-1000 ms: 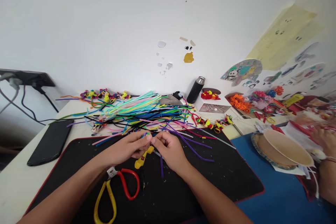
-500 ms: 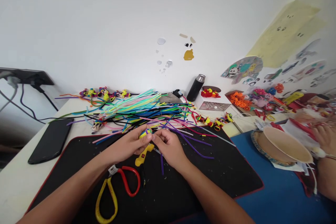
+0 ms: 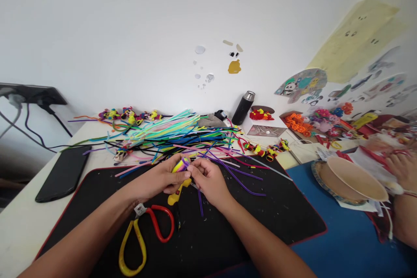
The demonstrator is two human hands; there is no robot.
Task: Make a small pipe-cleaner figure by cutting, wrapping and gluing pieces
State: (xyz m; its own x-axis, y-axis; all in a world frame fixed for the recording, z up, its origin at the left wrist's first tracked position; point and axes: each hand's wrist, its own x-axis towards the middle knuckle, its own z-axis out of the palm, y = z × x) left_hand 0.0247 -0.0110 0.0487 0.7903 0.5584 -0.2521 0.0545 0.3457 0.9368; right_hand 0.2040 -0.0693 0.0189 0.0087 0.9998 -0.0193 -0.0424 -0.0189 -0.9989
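My left hand (image 3: pixel 163 177) is closed around a small yellow and purple pipe-cleaner piece (image 3: pixel 181 165), whose end sticks up between thumb and forefinger. Against that end, the fingertips of my right hand (image 3: pixel 211 181) are pinched on the purple pipe cleaner wound there; its tip is hidden. Under my hands a yellow tool (image 3: pixel 176 196) lies on the black mat (image 3: pixel 254 226), partly covered. Below my right hand, purple pipe-cleaner ends (image 3: pixel 200 203) show; I cannot tell whether they join the piece. Scissors with one red and one yellow handle (image 3: pixel 140 243) lie beneath my left forearm.
Behind my hands spreads a heap of coloured pipe cleaners (image 3: pixel 176 132). A black phone (image 3: pixel 63 174) lies left, and a black flask (image 3: pixel 243 107) stands near the wall. At right are a bowl (image 3: pixel 356 178) and another person's hand (image 3: pixel 402 167).
The piece in my left hand has turned, so more of its yellow side and a purple band now show. Both hands stay in nearly the same place.
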